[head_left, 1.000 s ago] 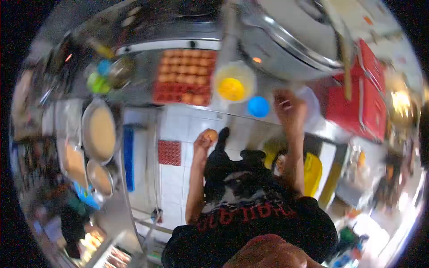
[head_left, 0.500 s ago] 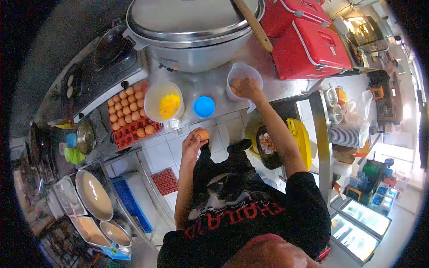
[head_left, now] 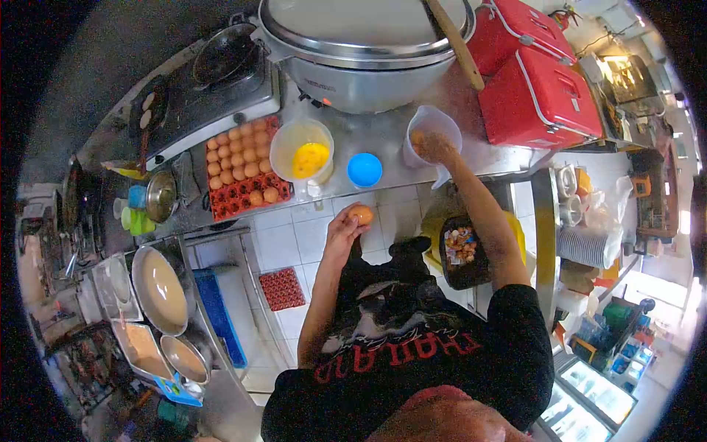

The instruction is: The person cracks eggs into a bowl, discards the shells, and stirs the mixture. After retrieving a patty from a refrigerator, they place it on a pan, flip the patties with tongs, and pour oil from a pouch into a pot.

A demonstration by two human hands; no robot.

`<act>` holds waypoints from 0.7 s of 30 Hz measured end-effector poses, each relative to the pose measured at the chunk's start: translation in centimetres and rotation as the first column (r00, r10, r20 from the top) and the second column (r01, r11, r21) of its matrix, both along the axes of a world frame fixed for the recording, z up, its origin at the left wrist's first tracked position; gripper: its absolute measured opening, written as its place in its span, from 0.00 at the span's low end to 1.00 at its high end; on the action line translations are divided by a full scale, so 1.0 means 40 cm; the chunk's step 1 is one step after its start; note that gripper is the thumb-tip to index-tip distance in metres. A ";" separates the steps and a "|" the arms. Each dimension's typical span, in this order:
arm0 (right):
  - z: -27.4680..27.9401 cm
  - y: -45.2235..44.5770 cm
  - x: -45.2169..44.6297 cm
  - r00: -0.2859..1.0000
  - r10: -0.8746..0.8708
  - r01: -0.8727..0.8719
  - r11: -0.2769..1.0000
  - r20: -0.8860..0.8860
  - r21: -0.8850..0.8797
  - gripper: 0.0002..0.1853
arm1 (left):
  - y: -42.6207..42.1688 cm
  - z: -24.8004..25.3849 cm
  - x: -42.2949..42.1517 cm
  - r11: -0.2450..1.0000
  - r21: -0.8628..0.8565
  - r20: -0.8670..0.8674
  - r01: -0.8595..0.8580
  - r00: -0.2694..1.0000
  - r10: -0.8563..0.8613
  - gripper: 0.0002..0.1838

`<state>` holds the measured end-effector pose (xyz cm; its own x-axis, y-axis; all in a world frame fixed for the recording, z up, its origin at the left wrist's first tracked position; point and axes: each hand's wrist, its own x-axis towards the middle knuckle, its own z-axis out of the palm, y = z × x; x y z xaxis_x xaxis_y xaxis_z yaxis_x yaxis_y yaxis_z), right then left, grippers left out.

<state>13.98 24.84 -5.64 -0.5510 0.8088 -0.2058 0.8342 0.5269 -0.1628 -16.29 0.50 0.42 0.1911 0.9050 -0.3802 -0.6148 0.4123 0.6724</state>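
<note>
My left hand (head_left: 343,236) holds a brown egg (head_left: 361,214) in front of the counter edge. My right hand (head_left: 440,149) reaches into a translucent pitcher (head_left: 451,121), its fingers partly hidden inside, where something brown shows. Between the hands, on the counter, stands a blue cup (head_left: 364,171). Left of it a clear container (head_left: 282,140) holds cracked eggs with yellow yolks (head_left: 310,159). Further left lies a red tray (head_left: 230,204) with rows of brown eggs (head_left: 239,155) and some bare cups along its near side.
A large silver cooker (head_left: 368,85) stands behind the containers, with a wooden-handled tool (head_left: 458,46) on it. Red cooler boxes (head_left: 541,96) are at the right, a stove (head_left: 213,92) at the left. Below the counter a black bin (head_left: 462,274) holds shells. Pans of batter (head_left: 162,291) sit lower left.
My right hand has gone from beside the blue cup into the pitcher. My left hand still holds the egg. The whole view has shifted with the head's turning.
</note>
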 end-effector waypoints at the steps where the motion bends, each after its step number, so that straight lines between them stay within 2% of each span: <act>1: -0.105 0.022 0.032 1.000 -0.002 0.003 0.999 -0.023 0.040 0.19 | 0.005 0.006 0.004 1.000 0.006 0.005 -0.007 1.000 0.007 0.23; 2: -0.160 0.040 0.051 0.999 -0.005 0.009 0.997 -0.048 0.079 0.19 | 0.009 0.002 0.005 1.000 0.012 0.010 -0.006 1.000 0.006 0.23; 4: -0.134 0.061 0.058 0.996 -0.034 0.037 0.999 0.078 -0.040 0.19 | 0.020 -0.005 0.006 1.000 0.025 0.018 0.000 1.000 -0.001 0.23; 6: -0.095 0.066 0.077 0.997 -0.011 0.023 0.989 0.080 -0.149 0.18 | 0.032 -0.006 0.008 1.000 0.005 0.018 0.003 1.000 -0.003 0.23; 8: 0.022 0.059 0.080 0.997 0.050 -0.061 0.968 -0.050 -0.242 0.17 | 0.047 -0.007 0.015 1.000 0.005 0.042 -0.010 0.999 0.010 0.23; 9: 0.051 0.047 0.084 0.975 -0.112 0.034 0.930 -0.193 -0.366 0.17 | 0.054 -0.013 0.019 1.000 0.013 0.066 -0.025 0.998 0.024 0.22; 11: 0.099 0.017 0.095 0.801 -0.455 0.138 0.773 -0.389 -0.620 0.17 | 0.072 -0.026 0.028 0.999 0.019 0.107 -0.040 0.994 0.038 0.22; 14: 0.225 -0.041 0.057 0.748 -0.509 0.239 0.805 -0.425 -0.544 0.15 | 0.103 -0.027 0.035 0.999 0.010 0.124 -0.044 0.991 0.043 0.22; 15: 0.263 -0.068 0.047 0.783 -0.465 0.333 0.875 -0.414 -0.351 0.15 | 0.115 -0.010 0.043 0.999 0.006 0.108 -0.051 0.993 0.050 0.22; 17: 0.311 -0.114 -0.001 0.854 -0.356 0.412 0.908 -0.380 0.074 0.14 | 0.138 -0.020 0.045 0.998 0.013 0.121 -0.062 0.991 0.060 0.23; 19: 0.297 -0.134 -0.004 0.870 -0.336 0.393 0.915 -0.360 0.095 0.14 | 0.157 -0.049 0.049 0.996 0.011 0.152 -0.089 0.985 0.086 0.23; 21: 0.284 -0.158 -0.008 0.741 -0.329 0.470 0.876 -0.586 0.102 0.14 | 0.184 -0.059 0.049 0.995 -0.017 0.151 -0.098 0.984 0.099 0.24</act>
<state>13.65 18.54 5.71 -0.1263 0.9625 0.2401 0.7875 0.2444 -0.5658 -14.32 7.87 -1.96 0.1571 0.9188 -0.3622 -0.7468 0.3505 0.5651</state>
